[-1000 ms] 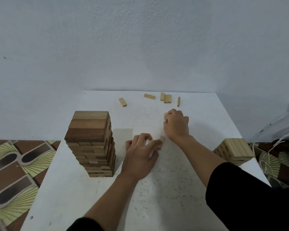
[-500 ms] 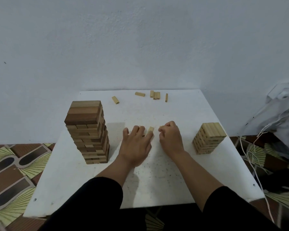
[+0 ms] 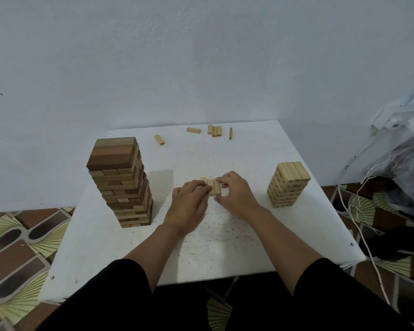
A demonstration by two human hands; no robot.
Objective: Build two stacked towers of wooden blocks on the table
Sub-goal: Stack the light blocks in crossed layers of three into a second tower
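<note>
Left hand (image 3: 189, 204) and right hand (image 3: 237, 194) pinch three pale blocks (image 3: 212, 186) together; square ends flush, then carry to 3 o'clock tower (image 3: 288, 185).

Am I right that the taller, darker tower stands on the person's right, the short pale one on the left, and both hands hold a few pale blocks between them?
Not quite: the sides are swapped. The head view shows the tall dark tower on the person's left and the short pale tower on the right. Both the left hand and right hand do hold a few pale blocks between them.
</note>
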